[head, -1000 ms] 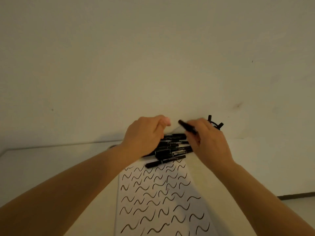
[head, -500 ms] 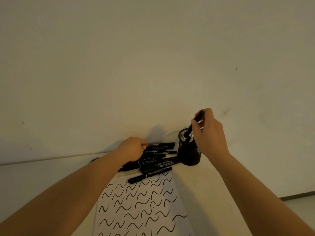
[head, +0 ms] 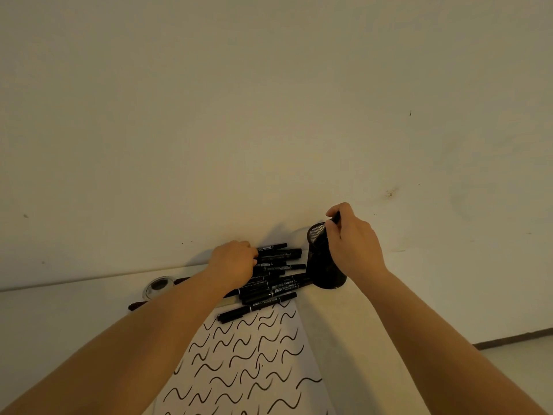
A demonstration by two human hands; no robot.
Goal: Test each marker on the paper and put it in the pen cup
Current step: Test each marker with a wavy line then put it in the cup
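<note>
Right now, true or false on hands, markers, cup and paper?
1. The right hand holds a black marker over the black mesh pen cup. True.
2. The left hand rests on the pile of black markers. True.
3. The white paper is blank. False: it is covered with black wavy strokes.
4. The pen cup lies on its side. False: it stands upright.
5. The pile lies right of the cup. False: it lies left.
</note>
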